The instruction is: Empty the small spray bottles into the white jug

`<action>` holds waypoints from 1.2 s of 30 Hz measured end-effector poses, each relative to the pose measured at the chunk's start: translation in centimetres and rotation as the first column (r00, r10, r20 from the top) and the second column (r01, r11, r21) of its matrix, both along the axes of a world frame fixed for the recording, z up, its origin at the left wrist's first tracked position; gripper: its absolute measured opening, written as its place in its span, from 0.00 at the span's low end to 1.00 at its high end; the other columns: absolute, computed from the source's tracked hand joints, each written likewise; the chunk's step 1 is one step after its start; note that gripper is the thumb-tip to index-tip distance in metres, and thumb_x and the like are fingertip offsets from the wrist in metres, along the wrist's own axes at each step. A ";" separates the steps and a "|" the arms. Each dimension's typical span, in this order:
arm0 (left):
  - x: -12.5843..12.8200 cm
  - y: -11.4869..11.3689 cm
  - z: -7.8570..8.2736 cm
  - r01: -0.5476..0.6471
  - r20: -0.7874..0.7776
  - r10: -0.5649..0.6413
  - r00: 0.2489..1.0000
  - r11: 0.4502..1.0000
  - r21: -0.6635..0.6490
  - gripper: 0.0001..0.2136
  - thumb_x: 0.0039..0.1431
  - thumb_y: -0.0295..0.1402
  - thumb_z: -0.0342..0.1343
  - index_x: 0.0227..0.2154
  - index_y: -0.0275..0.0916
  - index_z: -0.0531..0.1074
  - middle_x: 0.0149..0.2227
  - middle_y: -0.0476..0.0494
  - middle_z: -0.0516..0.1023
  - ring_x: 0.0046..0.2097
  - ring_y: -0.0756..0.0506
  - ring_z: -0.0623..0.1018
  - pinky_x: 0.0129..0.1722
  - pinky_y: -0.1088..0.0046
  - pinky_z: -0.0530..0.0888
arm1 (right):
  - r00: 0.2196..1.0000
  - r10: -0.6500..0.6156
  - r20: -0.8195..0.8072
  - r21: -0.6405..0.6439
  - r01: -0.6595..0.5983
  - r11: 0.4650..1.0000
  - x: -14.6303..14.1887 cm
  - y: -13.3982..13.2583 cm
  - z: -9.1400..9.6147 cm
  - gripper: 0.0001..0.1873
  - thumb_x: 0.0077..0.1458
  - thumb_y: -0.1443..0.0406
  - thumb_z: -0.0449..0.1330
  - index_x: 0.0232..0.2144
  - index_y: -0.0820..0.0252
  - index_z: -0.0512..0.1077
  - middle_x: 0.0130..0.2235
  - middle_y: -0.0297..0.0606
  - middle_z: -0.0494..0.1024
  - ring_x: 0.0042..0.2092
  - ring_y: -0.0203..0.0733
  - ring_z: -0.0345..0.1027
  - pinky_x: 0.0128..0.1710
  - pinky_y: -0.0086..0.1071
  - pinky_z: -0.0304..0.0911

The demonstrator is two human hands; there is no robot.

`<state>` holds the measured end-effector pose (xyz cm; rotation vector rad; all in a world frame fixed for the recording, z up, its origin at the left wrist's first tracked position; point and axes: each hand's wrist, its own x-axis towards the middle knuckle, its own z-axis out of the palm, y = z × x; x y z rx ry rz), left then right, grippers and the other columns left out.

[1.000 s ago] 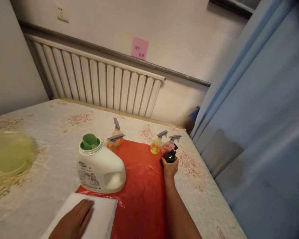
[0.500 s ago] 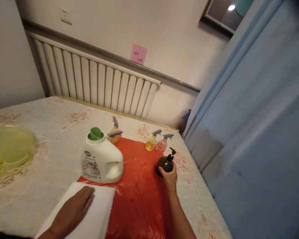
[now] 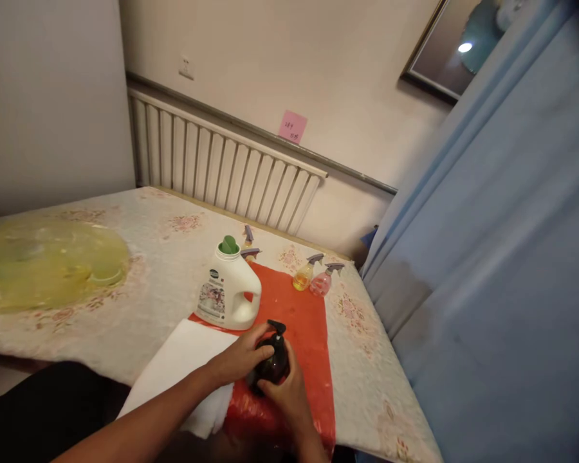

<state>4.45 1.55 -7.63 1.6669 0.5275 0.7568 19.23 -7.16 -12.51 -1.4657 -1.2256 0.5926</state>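
A small dark pump bottle [image 3: 273, 360] stands on the red plastic sheet [image 3: 299, 308] near the table's front edge. My right hand [image 3: 289, 395] wraps round its lower right side. My left hand [image 3: 244, 357] grips it from the left, fingers near the black pump head. A folded white cloth [image 3: 183, 360] lies under my left forearm. A white detergent jug [image 3: 229, 292] with a green cap stands just behind the bottle.
Yellow [image 3: 303, 278] and pink [image 3: 322, 283] spray bottles stand at the sheet's far edge, two more [image 3: 249, 247] behind the jug. A yellow plastic bag [image 3: 48, 260] lies at left. A radiator [image 3: 222, 170] lines the wall; blue curtain [image 3: 487, 257] hangs at right.
My right hand pulled the dark bottle from the far right of the sheet to the near edge. My left hand left the white cloth and closed on the bottle. The camera drew back.
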 end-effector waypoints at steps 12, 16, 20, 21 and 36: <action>-0.2 -2.5 1.0 -0.373 0.106 0.386 0.916 0.919 -0.127 0.14 0.39 0.27 0.62 0.30 0.41 0.64 0.27 0.56 0.69 0.33 0.47 0.72 0.35 0.73 0.69 | 0.992 0.084 0.089 0.011 -0.085 0.996 -3.0 -0.9 0.1 0.46 0.30 0.74 0.65 0.57 0.54 0.66 0.53 0.39 0.76 0.56 0.54 0.69 0.58 0.44 0.64; -0.6 -1.9 2.4 -0.403 0.175 0.419 0.891 0.907 -0.119 0.12 0.46 0.30 0.61 0.34 0.40 0.66 0.31 0.53 0.71 0.35 0.47 0.73 0.37 0.72 0.70 | 0.990 0.074 0.116 -0.046 -0.069 0.997 -2.9 -1.1 -0.3 0.47 0.29 0.73 0.67 0.57 0.56 0.66 0.56 0.41 0.74 0.59 0.55 0.67 0.60 0.45 0.61; -1.3 -0.5 4.0 -0.386 0.282 0.419 0.863 0.907 -0.167 0.16 0.51 0.35 0.60 0.42 0.39 0.68 0.38 0.48 0.76 0.45 0.44 0.75 0.46 0.68 0.71 | 0.989 0.013 0.148 -0.064 -0.003 0.998 -2.5 -1.2 -0.5 0.48 0.28 0.72 0.67 0.57 0.59 0.65 0.58 0.44 0.72 0.61 0.57 0.64 0.63 0.47 0.57; -1.5 -0.3 4.6 -0.375 0.311 0.418 0.853 0.907 -0.191 0.17 0.51 0.36 0.60 0.43 0.38 0.68 0.40 0.46 0.76 0.46 0.43 0.76 0.47 0.68 0.71 | 0.988 0.004 0.154 -0.063 0.005 0.998 -2.4 -1.2 -0.4 0.48 0.28 0.71 0.67 0.58 0.59 0.65 0.58 0.44 0.72 0.61 0.57 0.63 0.63 0.47 0.57; -3.1 -0.8 8.2 -0.379 0.327 0.404 0.854 0.915 -0.140 0.12 0.53 0.35 0.61 0.40 0.38 0.70 0.33 0.46 0.77 0.33 0.43 0.80 0.29 0.70 0.76 | 0.984 0.013 0.178 -0.078 0.001 0.997 -2.2 -1.6 0.6 0.47 0.29 0.71 0.68 0.57 0.59 0.65 0.57 0.44 0.73 0.60 0.56 0.65 0.62 0.46 0.58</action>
